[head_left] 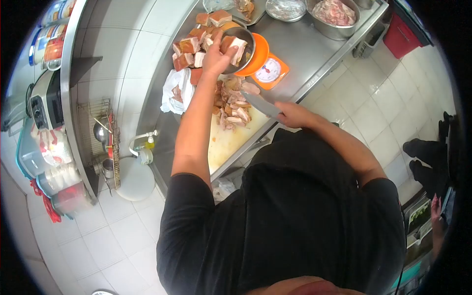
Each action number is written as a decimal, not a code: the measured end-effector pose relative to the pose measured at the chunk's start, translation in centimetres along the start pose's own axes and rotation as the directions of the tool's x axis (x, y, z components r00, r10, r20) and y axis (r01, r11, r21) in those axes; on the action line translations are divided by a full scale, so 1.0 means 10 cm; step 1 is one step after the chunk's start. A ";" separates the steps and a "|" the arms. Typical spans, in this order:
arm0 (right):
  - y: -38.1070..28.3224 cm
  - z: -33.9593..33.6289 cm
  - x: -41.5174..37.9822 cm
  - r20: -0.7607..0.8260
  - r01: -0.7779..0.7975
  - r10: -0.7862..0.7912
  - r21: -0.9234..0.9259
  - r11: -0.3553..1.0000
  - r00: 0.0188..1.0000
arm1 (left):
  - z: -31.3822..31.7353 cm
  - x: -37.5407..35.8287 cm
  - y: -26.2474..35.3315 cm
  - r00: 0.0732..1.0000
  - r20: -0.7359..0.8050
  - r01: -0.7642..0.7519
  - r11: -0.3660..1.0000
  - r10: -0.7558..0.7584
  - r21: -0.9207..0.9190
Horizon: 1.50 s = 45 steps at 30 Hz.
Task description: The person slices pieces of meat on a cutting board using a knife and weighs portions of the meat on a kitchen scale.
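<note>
My left hand (217, 59) is at the left rim of a metal bowl (251, 45), thumb and fingers around a thick chunk of pork belly (238, 48) with brown skin and pale fat. The bowl sits in the orange pan (262, 51) of a kitchen scale (268, 72). In my right hand (293, 115) is a wide-bladed knife (260, 104), its tip over the cut meat (231, 104) on a pale cutting board (225, 142). More pork belly chunks (189, 45) are piled left of the bowl, beside a white plastic bag (172, 101).
At the counter's far end stand a metal bowl of raw meat (334, 14) and a plastic-covered bowl (285, 9). A tap (142, 137) and a wall shelf (81, 98) are at left. Another person's dark shoes (418, 148) and hand (435, 207) show at right, near a red bin (400, 37).
</note>
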State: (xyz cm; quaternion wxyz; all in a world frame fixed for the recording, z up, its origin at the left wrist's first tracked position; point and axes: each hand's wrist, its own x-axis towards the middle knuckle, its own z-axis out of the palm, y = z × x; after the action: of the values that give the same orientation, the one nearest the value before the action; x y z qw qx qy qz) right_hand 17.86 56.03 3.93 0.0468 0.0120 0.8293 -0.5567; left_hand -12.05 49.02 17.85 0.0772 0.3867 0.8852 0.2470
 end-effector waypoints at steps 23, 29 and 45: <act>0.06 -0.07 0.06 0.026 0.001 0.002 -0.089 0.996 1.000 | 0.12 -0.05 0.33 0.993 0.047 -0.114 0.888 0.104 0.446; 0.05 -0.05 0.06 0.030 0.007 -0.006 -0.038 0.999 1.000 | 0.13 0.07 0.22 0.981 0.068 -0.195 0.904 0.183 0.381; -0.09 -0.02 0.01 0.017 0.001 -0.001 0.003 1.000 1.000 | -0.02 0.07 0.05 0.972 0.156 0.233 0.719 -0.173 -0.655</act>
State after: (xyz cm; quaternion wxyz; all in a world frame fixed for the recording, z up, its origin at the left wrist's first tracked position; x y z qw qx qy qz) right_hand 17.73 55.93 4.80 0.0537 0.0067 0.8281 -0.5580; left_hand -12.28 49.80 18.35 0.2741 0.2436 0.7705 0.5214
